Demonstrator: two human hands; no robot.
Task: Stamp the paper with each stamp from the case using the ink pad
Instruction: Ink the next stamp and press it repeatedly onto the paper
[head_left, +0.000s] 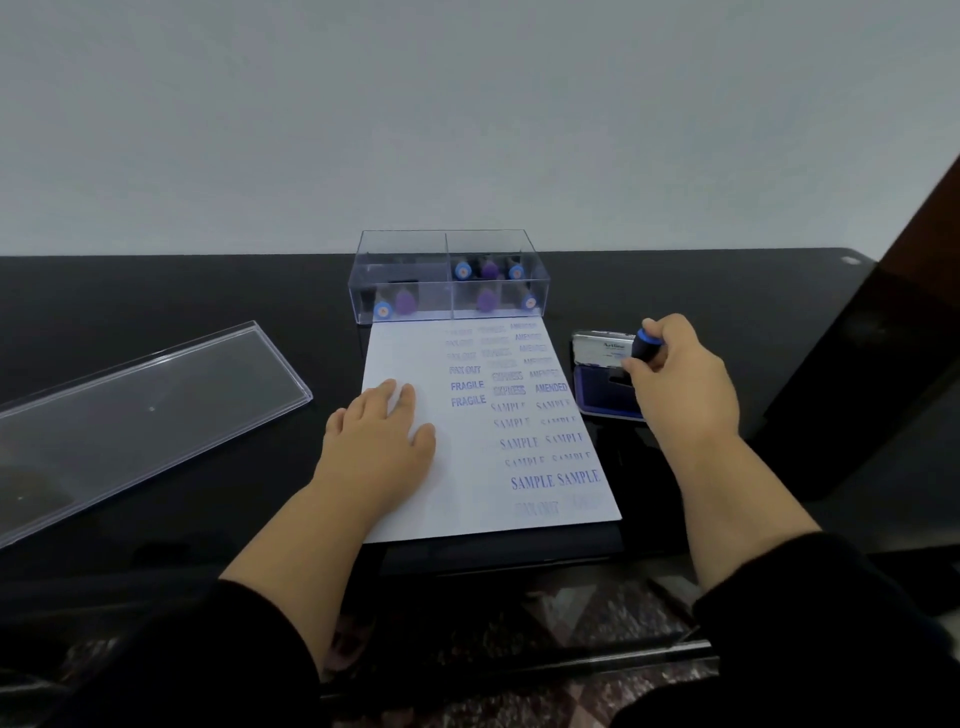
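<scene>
Now the right hand (675, 374) grips one stamp (645, 349) on the ink pad (605, 389) — left hand (382, 434) flat (fingers straight) on one paper (483, 499); seven stamps in the case (447, 275).

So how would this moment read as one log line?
step: inking | right hand: grips stamp over ink pad | left hand: flat on paper | case: lid off

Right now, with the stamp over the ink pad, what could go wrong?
The right hand grips the stamp over the ink pad, whose blue face is largely hidden, so inking may be uneven, like the faint prints already on the paper. The paper overhangs the table edge; if the left hand lifts, it may slide.
</scene>
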